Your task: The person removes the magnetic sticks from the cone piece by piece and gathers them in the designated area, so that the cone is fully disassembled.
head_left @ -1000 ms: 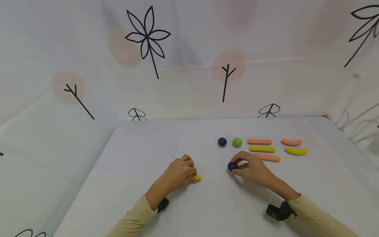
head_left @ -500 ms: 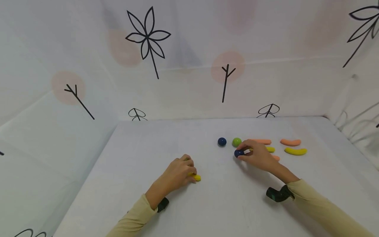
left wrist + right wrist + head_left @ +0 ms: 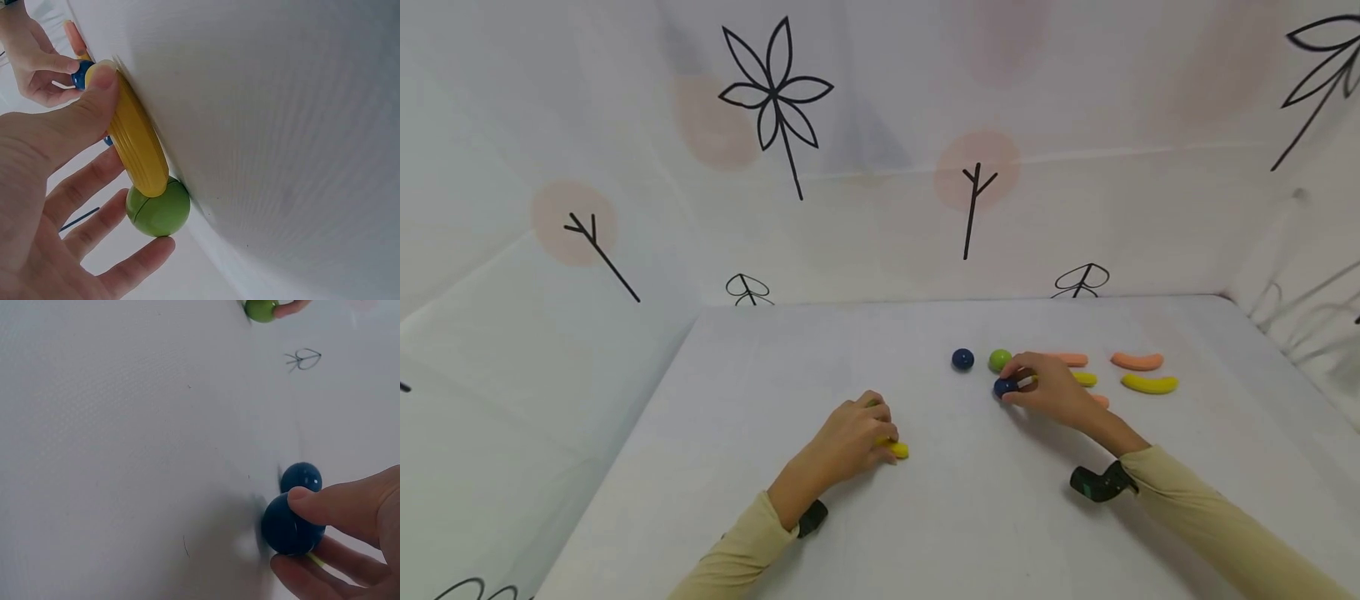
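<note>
My left hand (image 3: 850, 437) is low over the white table, left of centre. In the left wrist view its thumb and fingers hold a ridged yellow stick (image 3: 139, 147) and a green ball (image 3: 161, 214) together, the ball against the stick's end. My right hand (image 3: 1054, 392) pinches a dark blue ball (image 3: 281, 526) between thumb and fingers, close over the table. In the head view that ball sits just below another green ball (image 3: 999, 359). A second dark blue ball (image 3: 962, 359) lies to its upper left. My right hand partly covers the straight sticks.
Beyond my right hand lie an orange stick (image 3: 1072, 359), a yellow stick (image 3: 1087, 379) and another orange stick (image 3: 1101, 401). Farther right are a curved orange piece (image 3: 1137, 362) and a curved yellow piece (image 3: 1150, 384). A patterned white cloth (image 3: 865, 225) hangs behind the table.
My right hand has carried the dark blue ball up and slightly right, beneath the green ball, and stays there over the last half second. My left hand keeps its place.
</note>
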A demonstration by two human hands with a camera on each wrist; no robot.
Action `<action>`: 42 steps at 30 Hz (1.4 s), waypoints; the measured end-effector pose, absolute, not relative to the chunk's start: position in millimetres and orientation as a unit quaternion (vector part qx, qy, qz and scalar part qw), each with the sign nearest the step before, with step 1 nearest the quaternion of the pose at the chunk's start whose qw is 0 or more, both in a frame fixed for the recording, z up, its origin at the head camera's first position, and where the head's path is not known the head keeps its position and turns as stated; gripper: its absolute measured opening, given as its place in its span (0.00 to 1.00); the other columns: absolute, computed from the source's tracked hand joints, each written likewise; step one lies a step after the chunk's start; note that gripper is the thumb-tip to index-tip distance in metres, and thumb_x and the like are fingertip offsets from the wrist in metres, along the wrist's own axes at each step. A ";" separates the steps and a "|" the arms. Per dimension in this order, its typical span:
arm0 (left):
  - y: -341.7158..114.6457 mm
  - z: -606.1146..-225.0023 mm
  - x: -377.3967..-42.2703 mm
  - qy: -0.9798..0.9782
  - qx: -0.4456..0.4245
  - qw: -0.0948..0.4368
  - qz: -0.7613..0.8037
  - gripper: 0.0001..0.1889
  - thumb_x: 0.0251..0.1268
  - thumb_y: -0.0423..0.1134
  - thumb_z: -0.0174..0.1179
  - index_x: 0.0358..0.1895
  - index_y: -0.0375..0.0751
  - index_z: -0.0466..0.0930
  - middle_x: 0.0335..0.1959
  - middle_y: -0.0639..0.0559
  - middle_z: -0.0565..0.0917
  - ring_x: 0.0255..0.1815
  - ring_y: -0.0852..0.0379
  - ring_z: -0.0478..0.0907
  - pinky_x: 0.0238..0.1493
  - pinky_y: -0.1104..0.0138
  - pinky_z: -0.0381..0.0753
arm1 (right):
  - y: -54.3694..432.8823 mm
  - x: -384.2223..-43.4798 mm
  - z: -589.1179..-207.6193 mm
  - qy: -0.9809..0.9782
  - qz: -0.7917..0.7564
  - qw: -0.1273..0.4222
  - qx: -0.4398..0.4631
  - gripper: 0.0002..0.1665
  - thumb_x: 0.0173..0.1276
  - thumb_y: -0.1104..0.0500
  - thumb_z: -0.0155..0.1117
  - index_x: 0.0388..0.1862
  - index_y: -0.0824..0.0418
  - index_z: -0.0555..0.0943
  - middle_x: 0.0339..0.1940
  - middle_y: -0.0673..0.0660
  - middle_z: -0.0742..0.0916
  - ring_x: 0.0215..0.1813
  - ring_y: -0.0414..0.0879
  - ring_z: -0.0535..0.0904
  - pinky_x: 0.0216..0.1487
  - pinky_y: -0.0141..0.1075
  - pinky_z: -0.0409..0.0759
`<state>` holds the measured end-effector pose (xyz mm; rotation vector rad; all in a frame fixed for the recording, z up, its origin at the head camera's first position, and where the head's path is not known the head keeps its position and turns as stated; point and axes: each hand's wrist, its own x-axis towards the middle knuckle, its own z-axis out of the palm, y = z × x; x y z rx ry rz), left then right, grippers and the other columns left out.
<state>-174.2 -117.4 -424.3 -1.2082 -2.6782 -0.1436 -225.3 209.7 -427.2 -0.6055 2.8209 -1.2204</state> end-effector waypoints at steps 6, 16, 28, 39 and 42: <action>-116.7 -423.6 -174.5 -0.908 -0.405 0.093 -0.045 0.13 0.49 0.54 0.70 0.34 0.52 0.87 0.35 0.59 0.80 0.49 0.57 0.71 0.37 0.67 0.74 | 211.9 -223.3 -424.9 0.901 -0.385 0.008 -0.199 0.15 0.54 0.68 0.72 0.41 0.66 0.80 0.43 0.61 0.82 0.47 0.56 0.80 0.44 0.42 0.81; -117.6 -425.4 -174.0 -0.910 -0.402 0.092 -0.041 0.12 0.49 0.54 0.69 0.34 0.53 0.87 0.36 0.60 0.80 0.49 0.57 0.71 0.38 0.66 0.75 | 212.1 -223.1 -425.9 0.908 -0.373 0.004 -0.193 0.14 0.54 0.70 0.71 0.40 0.65 0.81 0.42 0.59 0.83 0.47 0.54 0.79 0.43 0.42 0.81; -115.3 -424.0 -172.3 -0.915 -0.391 0.087 -0.053 0.13 0.50 0.55 0.69 0.34 0.54 0.87 0.36 0.61 0.80 0.49 0.57 0.70 0.40 0.63 0.74 | 211.9 -219.3 -421.9 0.917 -0.354 -0.012 -0.185 0.13 0.54 0.66 0.72 0.39 0.61 0.81 0.44 0.58 0.83 0.47 0.55 0.77 0.44 0.47 0.80; -109.1 -419.5 -171.4 -0.917 -0.386 0.033 -0.095 0.12 0.49 0.52 0.71 0.35 0.52 0.87 0.37 0.60 0.81 0.42 0.60 0.71 0.38 0.68 0.72 | 184.1 -186.7 -417.6 0.893 -0.353 -0.031 -0.278 0.12 0.54 0.64 0.73 0.37 0.57 0.81 0.33 0.52 0.81 0.34 0.47 0.73 0.29 0.31 0.72; -108.2 -419.1 -170.8 -0.914 -0.388 0.016 -0.117 0.10 0.50 0.47 0.72 0.35 0.51 0.86 0.38 0.59 0.80 0.40 0.61 0.71 0.38 0.72 0.73 | 170.5 -176.4 -421.2 0.882 -0.360 0.024 -0.302 0.12 0.56 0.62 0.72 0.39 0.56 0.81 0.35 0.51 0.82 0.36 0.47 0.74 0.31 0.31 0.74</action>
